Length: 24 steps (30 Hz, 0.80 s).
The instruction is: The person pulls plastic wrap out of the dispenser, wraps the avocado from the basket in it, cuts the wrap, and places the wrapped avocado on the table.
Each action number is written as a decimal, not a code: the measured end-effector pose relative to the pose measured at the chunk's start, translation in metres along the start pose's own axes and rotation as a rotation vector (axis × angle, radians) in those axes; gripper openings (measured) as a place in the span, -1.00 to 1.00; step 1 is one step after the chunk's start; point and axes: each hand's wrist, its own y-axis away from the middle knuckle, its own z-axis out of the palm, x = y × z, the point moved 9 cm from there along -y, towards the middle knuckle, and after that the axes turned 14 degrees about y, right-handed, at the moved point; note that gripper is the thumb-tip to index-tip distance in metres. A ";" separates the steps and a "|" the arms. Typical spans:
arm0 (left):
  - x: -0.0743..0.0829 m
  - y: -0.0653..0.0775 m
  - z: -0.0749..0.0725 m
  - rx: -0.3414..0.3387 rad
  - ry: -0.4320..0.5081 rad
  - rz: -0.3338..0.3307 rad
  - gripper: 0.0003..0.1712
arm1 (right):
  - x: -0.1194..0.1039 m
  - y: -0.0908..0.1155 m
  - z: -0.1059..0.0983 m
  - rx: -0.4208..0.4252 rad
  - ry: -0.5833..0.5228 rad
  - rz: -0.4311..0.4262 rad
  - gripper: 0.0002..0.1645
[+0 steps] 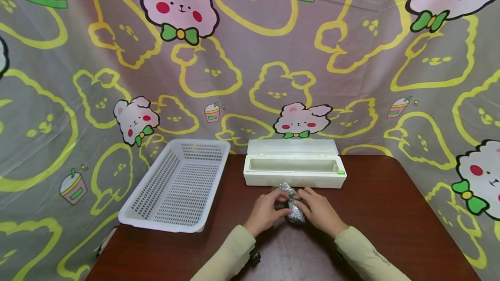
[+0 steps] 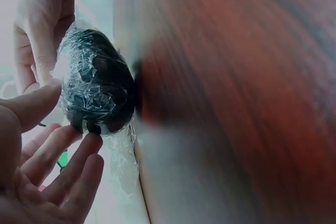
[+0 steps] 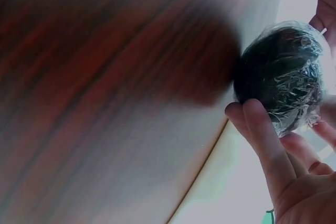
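Observation:
A dark rounded thing (image 1: pixel 296 214) wrapped in crinkled cling film is held between both hands just above the dark wooden table. My left hand (image 1: pixel 267 209) grips its left side, thumb and fingertips on the film. From the right, my right hand (image 1: pixel 322 211) holds it with bent fingers and thumb. Close up in the left wrist view, the wrapped bundle (image 2: pixel 97 80) looks smooth and dark under shiny creases. A loose tail of cling film (image 1: pixel 287 188) sticks out on the far side, towards a long white box (image 1: pixel 294 180). What lies inside the film cannot be told.
The white box's translucent lid (image 1: pixel 292 147) is raised, and a green slider (image 1: pixel 341 172) sits at its right front. To the left stands a white perforated plastic basket (image 1: pixel 177 194). A patterned cloth (image 1: pixel 250 47) hangs behind the table (image 1: pixel 390 211).

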 end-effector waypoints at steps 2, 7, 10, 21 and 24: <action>0.002 0.000 0.000 0.011 -0.024 0.014 -0.64 | 0.000 0.000 -0.001 0.017 0.006 -0.003 -0.89; 0.011 0.000 0.001 0.036 -0.156 0.106 -0.78 | -0.001 0.001 -0.003 0.040 0.019 -0.015 -0.88; 0.016 0.001 0.002 0.055 -0.236 0.157 -0.83 | -0.001 0.001 -0.003 0.037 0.014 -0.005 -0.86; 0.016 0.003 -0.001 0.096 -0.264 0.180 -0.89 | -0.001 -0.002 -0.009 0.093 0.051 0.024 -0.78; 0.016 0.004 -0.002 0.108 -0.256 0.183 -0.91 | -0.002 -0.003 -0.012 0.112 0.086 0.002 -0.79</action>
